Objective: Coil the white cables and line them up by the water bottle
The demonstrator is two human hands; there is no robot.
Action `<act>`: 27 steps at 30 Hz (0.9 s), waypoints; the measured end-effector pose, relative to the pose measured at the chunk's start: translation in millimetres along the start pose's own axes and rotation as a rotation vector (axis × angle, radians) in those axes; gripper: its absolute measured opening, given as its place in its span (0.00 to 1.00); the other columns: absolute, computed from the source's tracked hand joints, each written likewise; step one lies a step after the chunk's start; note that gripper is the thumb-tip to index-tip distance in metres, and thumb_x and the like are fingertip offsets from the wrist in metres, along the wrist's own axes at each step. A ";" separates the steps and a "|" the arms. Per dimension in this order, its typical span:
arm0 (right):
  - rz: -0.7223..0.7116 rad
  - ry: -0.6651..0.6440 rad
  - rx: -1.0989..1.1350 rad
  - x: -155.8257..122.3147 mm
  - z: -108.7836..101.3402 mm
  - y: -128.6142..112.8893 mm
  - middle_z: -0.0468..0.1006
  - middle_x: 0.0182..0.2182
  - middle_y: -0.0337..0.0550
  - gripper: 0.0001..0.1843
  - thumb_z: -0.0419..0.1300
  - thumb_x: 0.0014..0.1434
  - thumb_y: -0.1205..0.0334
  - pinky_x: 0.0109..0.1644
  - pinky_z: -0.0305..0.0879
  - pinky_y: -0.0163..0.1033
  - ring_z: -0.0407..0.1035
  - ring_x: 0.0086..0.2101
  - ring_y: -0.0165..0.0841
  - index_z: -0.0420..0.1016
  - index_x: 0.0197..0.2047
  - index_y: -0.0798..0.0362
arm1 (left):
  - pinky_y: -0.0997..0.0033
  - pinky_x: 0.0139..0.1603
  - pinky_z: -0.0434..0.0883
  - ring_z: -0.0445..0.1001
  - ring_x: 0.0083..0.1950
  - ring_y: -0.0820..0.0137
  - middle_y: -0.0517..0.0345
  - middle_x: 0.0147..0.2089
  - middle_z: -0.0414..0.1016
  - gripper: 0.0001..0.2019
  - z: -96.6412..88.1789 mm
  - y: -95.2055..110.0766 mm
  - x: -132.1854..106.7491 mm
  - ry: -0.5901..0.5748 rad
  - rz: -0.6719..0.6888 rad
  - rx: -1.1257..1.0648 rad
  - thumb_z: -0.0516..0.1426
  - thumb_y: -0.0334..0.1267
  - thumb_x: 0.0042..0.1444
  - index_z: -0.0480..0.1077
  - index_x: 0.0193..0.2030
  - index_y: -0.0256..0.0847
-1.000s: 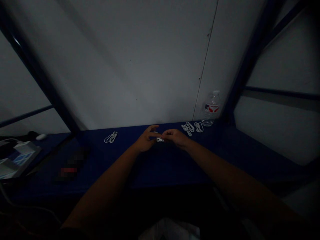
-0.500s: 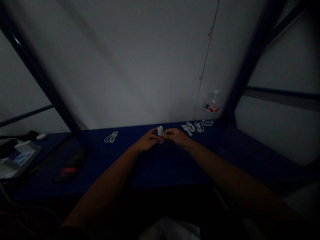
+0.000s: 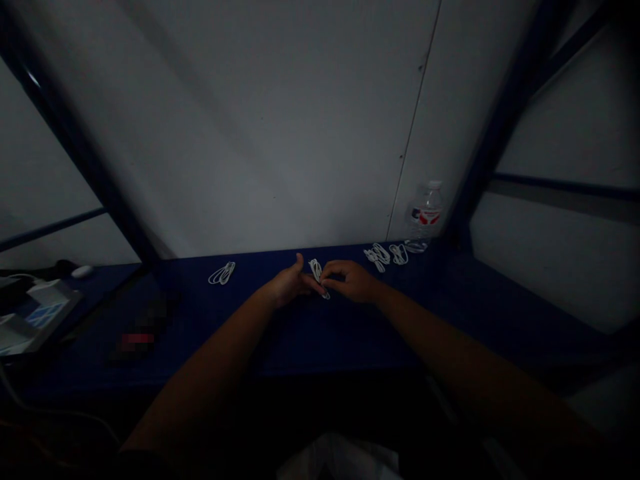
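A bundled white cable (image 3: 315, 268) is pinched at its middle by my right hand (image 3: 350, 281), whose thumb and forefinger are closed on it. My left hand (image 3: 295, 284) is open on the near left side of the bundle, thumb raised and fingers stretched toward it. The left fingertips reach the cable's lower part; whether they press on it is hard to tell in the dim light. Another looped white cable (image 3: 222, 273) lies to the left on the blue table (image 3: 345, 340). Further coiled white cables (image 3: 377, 256) lie to the right of my right hand.
A clear plastic bottle (image 3: 425, 217) with a red and white label stands at the back right by the grey wall (image 3: 280, 133). At the far left are a white box-like device (image 3: 47, 310) and a small white rounded object (image 3: 83, 272). Blue frame posts rise on both sides.
My left hand has loosened from the cable bundle, its thumb now lifted away. The bundle has tilted and shifted slightly left and down, held by my right hand.
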State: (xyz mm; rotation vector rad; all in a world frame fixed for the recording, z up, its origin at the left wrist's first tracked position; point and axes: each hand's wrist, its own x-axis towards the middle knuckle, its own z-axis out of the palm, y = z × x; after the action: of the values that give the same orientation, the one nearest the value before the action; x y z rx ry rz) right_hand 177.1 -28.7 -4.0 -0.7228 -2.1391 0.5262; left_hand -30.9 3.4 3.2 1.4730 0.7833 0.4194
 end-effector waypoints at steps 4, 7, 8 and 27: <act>-0.147 -0.043 -0.127 -1.0 -4.5 -12.9 0.76 0.35 0.44 0.08 0.57 0.63 0.60 0.44 0.64 0.40 0.70 0.37 0.33 0.77 0.38 0.52 | 0.69 0.28 0.61 0.63 0.25 0.71 0.47 0.29 0.75 0.46 -1.0 2.1 -3.7 0.028 -0.142 -0.008 0.32 0.73 0.54 0.77 0.29 0.34; -0.185 -0.090 -0.187 -2.1 -4.2 -18.8 0.76 0.37 0.45 0.09 0.55 0.63 0.61 0.46 0.64 0.41 0.69 0.39 0.34 0.77 0.40 0.51 | 0.71 0.19 0.50 0.50 0.17 0.76 0.52 0.20 0.68 0.42 -2.5 0.8 -4.7 0.010 -0.255 -0.018 0.41 0.74 0.51 0.77 0.29 0.34; -0.192 -0.104 -0.203 -2.5 -3.8 -19.7 0.75 0.37 0.45 0.09 0.55 0.63 0.62 0.47 0.64 0.41 0.69 0.40 0.35 0.77 0.40 0.51 | 0.72 0.18 0.48 0.49 0.17 0.77 0.53 0.19 0.67 0.40 -2.8 0.2 -4.8 -0.007 -0.259 -0.028 0.43 0.73 0.51 0.77 0.30 0.34; 0.312 0.307 0.018 7.9 1.7 10.8 0.78 0.31 0.43 0.09 0.61 0.57 0.56 0.40 0.65 0.40 0.71 0.33 0.34 0.77 0.33 0.53 | 0.70 0.36 0.69 0.74 0.31 0.70 0.52 0.32 0.78 0.15 7.8 7.2 1.0 0.320 0.377 0.127 0.63 0.44 0.52 0.75 0.40 0.33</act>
State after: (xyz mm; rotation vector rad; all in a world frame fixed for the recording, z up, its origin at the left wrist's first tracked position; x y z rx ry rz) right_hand 175.1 -15.6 -6.8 -1.0636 -1.7451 0.5555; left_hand -23.3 -0.8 9.4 1.7016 0.7921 0.9216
